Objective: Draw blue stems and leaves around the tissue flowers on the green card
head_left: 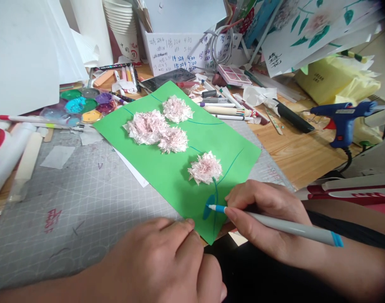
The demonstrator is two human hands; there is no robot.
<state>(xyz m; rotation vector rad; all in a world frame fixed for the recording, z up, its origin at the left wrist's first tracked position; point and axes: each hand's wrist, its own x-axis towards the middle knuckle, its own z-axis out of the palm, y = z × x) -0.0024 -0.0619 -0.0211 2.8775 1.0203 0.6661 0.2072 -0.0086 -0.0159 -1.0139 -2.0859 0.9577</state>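
My right hand grips a blue marker pen with a grey barrel. Its tip touches a blue leaf shape drawn on a sheet of green paper. At the near edge of that sheet, my left hand is closed, fingers curled over the border; its fingertips are partly hidden. Crumpled pink-and-white paper flowers sit on the sheet: a single flower nearest my hands and a cluster farther off. Thin blue-green stem lines run out from the flowers.
Beneath the sheet lies a grey cutting mat. Several pens clutter the far side, with a paint palette at the left. A blue glue gun stands at the right, near a yellow package. Stacked paper cups stand behind.
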